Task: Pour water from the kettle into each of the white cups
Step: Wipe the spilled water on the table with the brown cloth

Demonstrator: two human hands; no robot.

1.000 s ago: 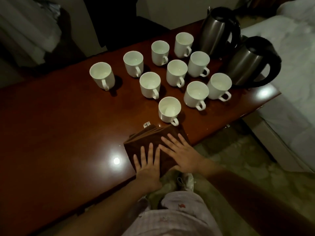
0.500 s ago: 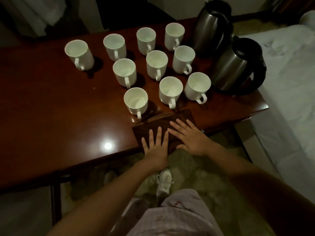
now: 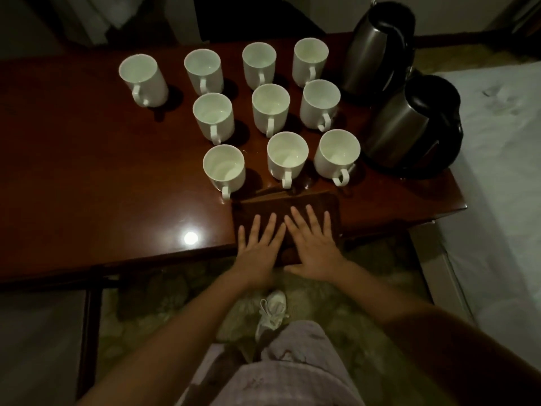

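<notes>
Both hands lie flat with fingers spread on a dark brown cloth (image 3: 319,205) at the near edge of the wooden table (image 3: 87,186). The left hand (image 3: 259,247) and the right hand (image 3: 314,247) are side by side, almost touching, and hold nothing. Ten white cups (image 3: 270,108) stand upright behind the cloth in rows, handles mostly toward the person. The light is dim, so I cannot tell if there is water in them. Two shiny kettles stand to the right of the cups. The near kettle (image 3: 409,127) is just beside the closest right cup. The far kettle (image 3: 371,45) is behind it. A white shoe (image 3: 272,313) shows on the floor below.
</notes>
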